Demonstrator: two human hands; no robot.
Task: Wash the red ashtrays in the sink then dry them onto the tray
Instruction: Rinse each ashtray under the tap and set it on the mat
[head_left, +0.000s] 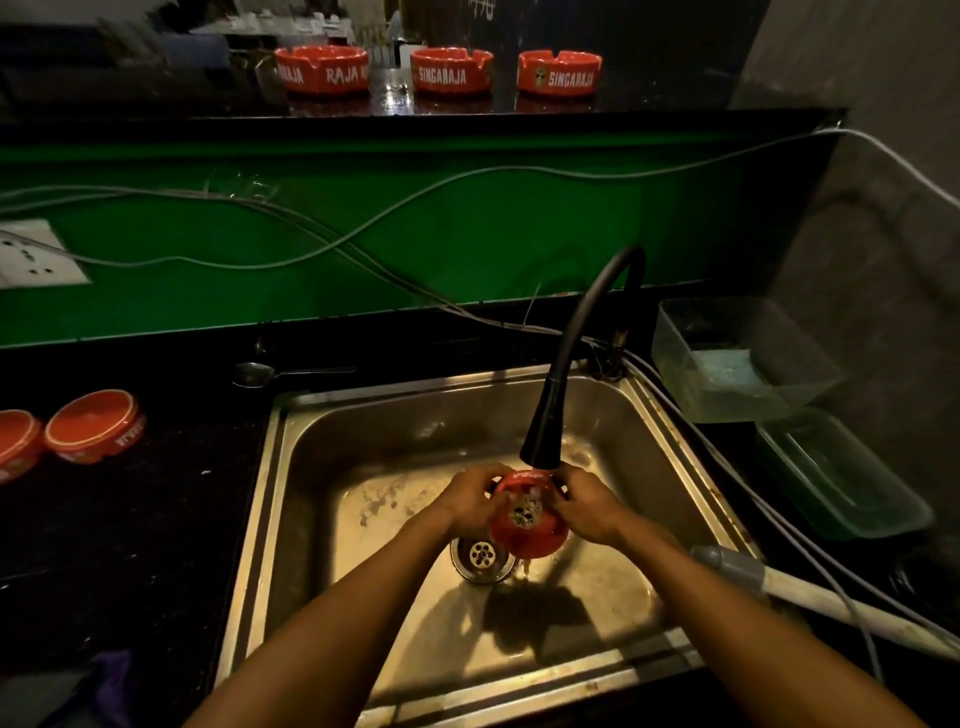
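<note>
A red ashtray (530, 525) is tilted on its edge over the steel sink (395, 441), under the black tap spout (543, 431), with water running over it. My left hand (467, 501) grips its left rim and my right hand (589, 506) grips its right rim. Two more red ashtrays (93, 426) lie upside down on the dark counter to the left. Three red ashtrays (452, 70) stand upright on the high ledge at the back.
The drain (481, 556) sits just below the held ashtray. Clear plastic containers (737, 358) stand right of the sink, a spoon (270, 373) lies behind it. Cables run across the green wall, and a white pipe (831, 597) crosses the sink's right edge.
</note>
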